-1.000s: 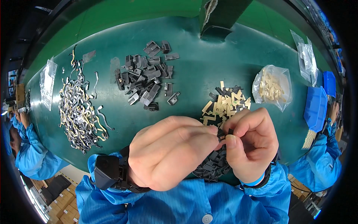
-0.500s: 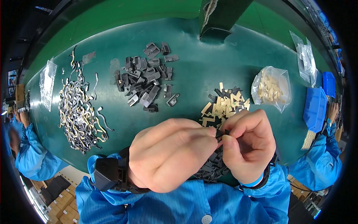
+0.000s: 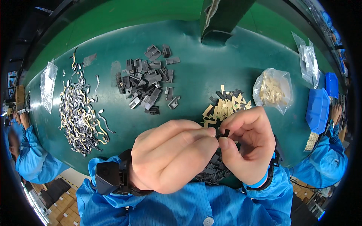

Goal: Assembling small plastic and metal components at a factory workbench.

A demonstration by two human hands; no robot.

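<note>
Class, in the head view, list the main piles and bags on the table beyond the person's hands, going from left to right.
Clear plastic bag → pile of cables → pile of grey parts → pile of beige and black pieces → bag of beige pieces → second clear plastic bag.

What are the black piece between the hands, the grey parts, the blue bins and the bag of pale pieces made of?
Black piece: flat, matte, perhaps foam or rubber; too small to tell.
Grey parts: dull, probably hard plastic; thin walls look moulded.
Blue bins: probably plastic; smooth, evenly coloured.
Bag: seemingly thin plastic film; clear, glossy, creased.
</note>
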